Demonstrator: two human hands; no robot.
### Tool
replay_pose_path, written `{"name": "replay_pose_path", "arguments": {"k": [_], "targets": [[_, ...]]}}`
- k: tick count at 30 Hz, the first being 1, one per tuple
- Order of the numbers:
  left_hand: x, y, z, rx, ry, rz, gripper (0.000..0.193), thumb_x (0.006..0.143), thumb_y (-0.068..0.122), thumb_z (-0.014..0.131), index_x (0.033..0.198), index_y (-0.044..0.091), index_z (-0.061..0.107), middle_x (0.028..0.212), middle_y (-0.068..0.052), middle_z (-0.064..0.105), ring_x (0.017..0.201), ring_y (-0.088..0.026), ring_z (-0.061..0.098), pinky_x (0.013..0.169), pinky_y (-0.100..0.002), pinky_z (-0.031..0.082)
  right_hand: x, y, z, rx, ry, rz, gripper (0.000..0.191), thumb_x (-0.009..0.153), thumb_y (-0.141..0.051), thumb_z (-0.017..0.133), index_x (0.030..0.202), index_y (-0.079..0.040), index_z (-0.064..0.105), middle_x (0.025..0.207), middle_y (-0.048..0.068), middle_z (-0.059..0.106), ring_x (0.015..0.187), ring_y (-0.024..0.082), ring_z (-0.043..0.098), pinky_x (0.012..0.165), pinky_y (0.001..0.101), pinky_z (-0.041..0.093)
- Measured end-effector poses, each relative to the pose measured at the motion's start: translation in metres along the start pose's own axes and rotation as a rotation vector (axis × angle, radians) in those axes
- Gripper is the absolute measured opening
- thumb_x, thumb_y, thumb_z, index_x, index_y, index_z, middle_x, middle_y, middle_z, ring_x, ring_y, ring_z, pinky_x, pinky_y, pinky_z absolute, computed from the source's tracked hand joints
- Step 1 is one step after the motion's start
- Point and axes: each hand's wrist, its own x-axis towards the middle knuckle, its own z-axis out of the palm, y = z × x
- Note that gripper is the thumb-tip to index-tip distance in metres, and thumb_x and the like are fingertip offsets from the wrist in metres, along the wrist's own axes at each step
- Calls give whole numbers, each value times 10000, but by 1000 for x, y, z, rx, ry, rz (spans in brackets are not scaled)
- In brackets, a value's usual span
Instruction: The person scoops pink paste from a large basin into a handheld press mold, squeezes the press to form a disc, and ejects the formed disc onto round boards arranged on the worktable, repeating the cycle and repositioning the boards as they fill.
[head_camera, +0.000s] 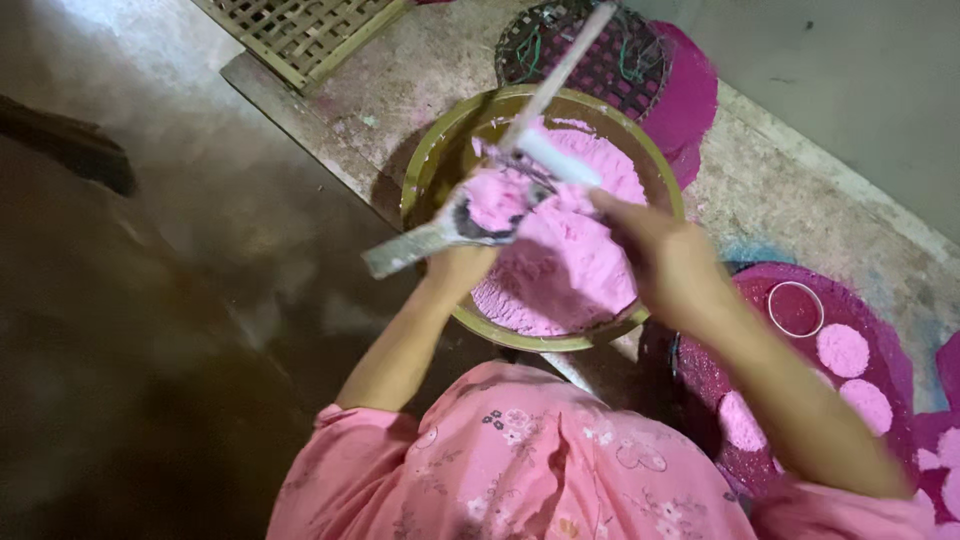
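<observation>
Head view, looking down over a pink floral garment (520, 460). A wide olive-rimmed bowl (425, 170) sits on a stained concrete floor (780, 190), holding a mound of pink powder (570, 260).

Left hand (462, 262): below the bowl's near-left rim, closed round a small metal scoop (480, 215) heaped with pink powder; a flat grey handle (400, 252) juts out to the left, over the rim.

Right hand (665, 255): above the bowl's right side, fingers closed on a white rod-like tool (555, 157) whose tip meets the scoop. A long pale stick (565, 65) runs up and away from the same spot; blurred, so whether it joins the rod I cannot tell.

Behind the bowl: a dark wire basket (610, 60) on a magenta patch. Upper left: a woven lattice panel (300, 30). Right: a dark tray (700, 380) dusted magenta, carrying round pink cakes (843, 350) and a ring mould (796, 308).
</observation>
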Motion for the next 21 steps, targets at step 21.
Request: {"name": "replay_pose_path", "arguments": {"k": [21], "targets": [[24,0,-1,421,-20,-12,743,902,290,725,1534,107,380,1390,-200,561,1100,-389,667,931,-478,555,-31,30,32,-58,-328,406,397,1004,-298,596,1391,-230,653,870,207,756,630,279,707,679,370,562]]}}
